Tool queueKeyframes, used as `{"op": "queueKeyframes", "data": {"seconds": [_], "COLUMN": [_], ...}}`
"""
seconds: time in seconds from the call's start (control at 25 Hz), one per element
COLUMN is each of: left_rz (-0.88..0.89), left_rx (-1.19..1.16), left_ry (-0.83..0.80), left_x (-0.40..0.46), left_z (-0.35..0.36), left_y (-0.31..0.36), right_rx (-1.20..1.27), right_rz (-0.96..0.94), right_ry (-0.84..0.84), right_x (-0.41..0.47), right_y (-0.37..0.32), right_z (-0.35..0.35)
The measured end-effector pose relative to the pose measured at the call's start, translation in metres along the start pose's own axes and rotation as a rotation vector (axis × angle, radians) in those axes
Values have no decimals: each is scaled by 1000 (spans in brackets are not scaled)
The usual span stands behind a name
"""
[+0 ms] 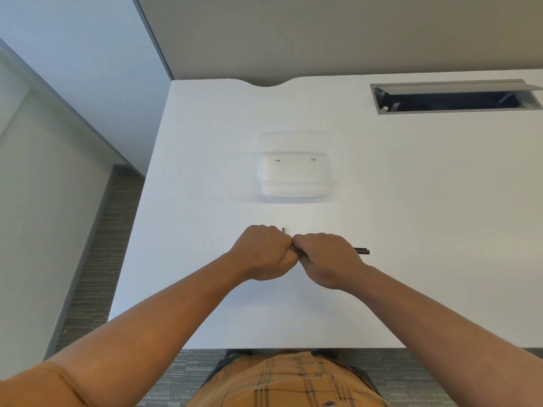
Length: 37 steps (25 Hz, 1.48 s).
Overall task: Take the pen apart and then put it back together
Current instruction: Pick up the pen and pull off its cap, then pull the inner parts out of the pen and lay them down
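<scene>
Your plaid shirt [289, 380] lies nearest; beyond it your left hand [263, 254] and right hand [327, 258] meet knuckle to knuckle above the white table [426, 230], both curled tight around the pen [362, 251]. Twist steadily, pulling straight along its axis (left-right, dark end pointing right). A clear tray [299, 165] sits farther off.

I sit at a white desk [205, 171] with a curved notch in its far edge and a grey cable hatch [455, 96], lid propped open. Beige panel [323, 30] ahead, pale wall [73, 69] left, grey striped carpet [97, 259] below.
</scene>
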<state>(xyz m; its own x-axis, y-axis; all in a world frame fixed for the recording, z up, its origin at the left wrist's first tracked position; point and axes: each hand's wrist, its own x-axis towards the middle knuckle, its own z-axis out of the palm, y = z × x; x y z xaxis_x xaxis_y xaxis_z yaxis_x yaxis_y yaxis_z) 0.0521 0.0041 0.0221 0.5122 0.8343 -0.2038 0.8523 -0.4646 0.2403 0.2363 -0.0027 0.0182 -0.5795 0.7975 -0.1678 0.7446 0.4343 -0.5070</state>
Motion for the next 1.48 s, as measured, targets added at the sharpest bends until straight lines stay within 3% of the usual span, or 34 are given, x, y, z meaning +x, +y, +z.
{"op": "queueKeyframes", "data": {"seconds": [0.32, 0.48, 0.64, 0.8, 1.04, 1.36, 1.48], "left_rz": [-18, -92, -257, -404, -423, -405, -415], "left_rx": [7, -117, -668, -1247, -1683, -1692, -1508], "left_ry": [40, 70, 123, 214, 274, 295, 306], "left_x": [-1, 1, -2, -6, -3, 6, 7], "left_z": [-2, -3, -1, 4, 10, 13, 11], "left_y": [2, 2, -5, -9, -1, -4, -6], "right_rx": [29, 15, 111, 306, 557, 685, 698], "right_rz": [-4, -15, 23, 111, 190, 221, 280], "right_ry": [47, 63, 138, 105, 74, 148, 260], "right_x": [-3, 0, 6, 6, 12, 14, 15], "right_y": [-2, 0, 4, 10, 10, 12, 12], "right_z": [2, 2, 1, 3, 11, 7, 5]}}
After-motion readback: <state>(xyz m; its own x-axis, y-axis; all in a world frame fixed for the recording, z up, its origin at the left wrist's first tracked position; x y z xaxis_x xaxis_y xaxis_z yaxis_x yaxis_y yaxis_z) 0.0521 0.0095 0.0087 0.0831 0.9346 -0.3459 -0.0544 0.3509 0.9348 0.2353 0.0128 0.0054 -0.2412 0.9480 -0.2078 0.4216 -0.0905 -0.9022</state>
